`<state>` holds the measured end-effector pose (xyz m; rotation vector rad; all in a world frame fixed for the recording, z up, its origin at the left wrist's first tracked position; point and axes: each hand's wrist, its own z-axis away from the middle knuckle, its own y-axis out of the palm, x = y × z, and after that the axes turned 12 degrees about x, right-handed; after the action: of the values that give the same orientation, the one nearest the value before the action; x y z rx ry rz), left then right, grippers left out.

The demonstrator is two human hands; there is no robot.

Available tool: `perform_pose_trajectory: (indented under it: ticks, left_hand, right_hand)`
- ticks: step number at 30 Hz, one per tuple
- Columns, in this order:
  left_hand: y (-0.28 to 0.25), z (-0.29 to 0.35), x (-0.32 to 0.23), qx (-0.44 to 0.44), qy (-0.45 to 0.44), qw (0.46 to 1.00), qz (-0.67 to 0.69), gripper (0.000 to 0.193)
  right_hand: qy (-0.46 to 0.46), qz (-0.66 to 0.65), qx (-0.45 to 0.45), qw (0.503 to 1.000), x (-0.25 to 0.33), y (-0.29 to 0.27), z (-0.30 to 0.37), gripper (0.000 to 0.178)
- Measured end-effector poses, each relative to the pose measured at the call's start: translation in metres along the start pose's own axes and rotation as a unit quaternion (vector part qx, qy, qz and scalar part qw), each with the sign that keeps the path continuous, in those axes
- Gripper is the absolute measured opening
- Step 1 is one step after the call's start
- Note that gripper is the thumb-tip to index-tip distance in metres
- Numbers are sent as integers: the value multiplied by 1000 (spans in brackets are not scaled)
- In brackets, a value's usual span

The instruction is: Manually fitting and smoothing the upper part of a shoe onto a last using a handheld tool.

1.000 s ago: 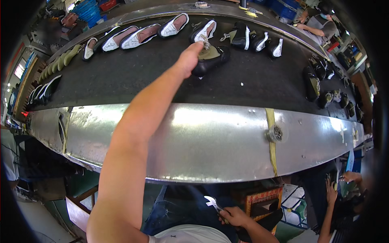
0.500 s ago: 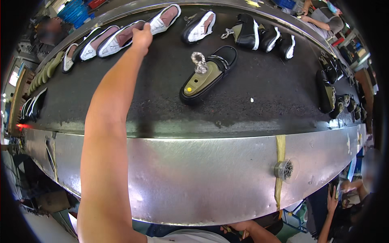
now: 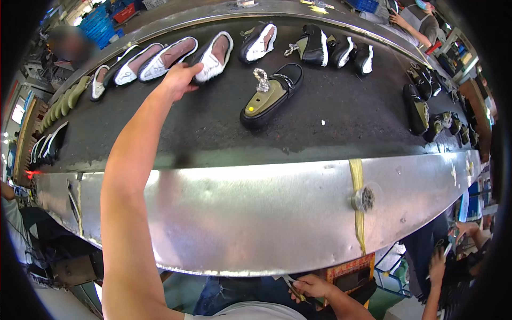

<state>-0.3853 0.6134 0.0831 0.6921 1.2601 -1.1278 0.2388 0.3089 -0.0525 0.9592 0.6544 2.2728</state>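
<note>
My left hand [image 3: 182,81] reaches over the dark belt with its fingers closed on the near end of a white shoe upper [image 3: 214,60] with a pinkish lining and a dark edge. Low in the view, by my lap, my right hand [image 3: 313,286] is wrapped round a tool that looks like pliers [image 3: 292,284], partly hidden by the fingers. Between the hands, on the belt, lies a black loafer [image 3: 274,96] on an olive shoe last, with a loop of knotted cord rising from it.
White and black shoe uppers [image 3: 168,60] line the far side. More black shoes [image 3: 416,109] sit at the right. A metal ledge [image 3: 256,213] runs along the front, carrying a small clear cup of tacks [image 3: 366,198]. Co-workers are at the right, including a hand [image 3: 437,266].
My left hand has drawn the white upper nearer, out of its place beside the row. My right hand and its tool show more fully. The view has shifted slightly.
</note>
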Motion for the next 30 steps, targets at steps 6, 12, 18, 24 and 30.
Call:
perform_pose_trajectory:
  ticks: [6,12,18,24,30]
  left_hand:
    - [-24,227,3,104,60,975,184,31]
    - [8,532,117,131,-80,934,324,78]
    - [127,688,197,230,-77,931,272,103]
    - [175,728,210,360,-87,873,-316,102]
    - [245,656,209,311,-107,898,-293,92]
  right_hand:
    - [-10,17,-20,1000,-38,34,-5,46]
    - [-89,41,-71,993,-97,80,-15,47]
    - [-116,-39,-174,977,-162,124,-3,56]
    - [-226,-105,-260,933,-204,147,2,55]
    - [-233,-14,-293,927,-215,159,23,36]
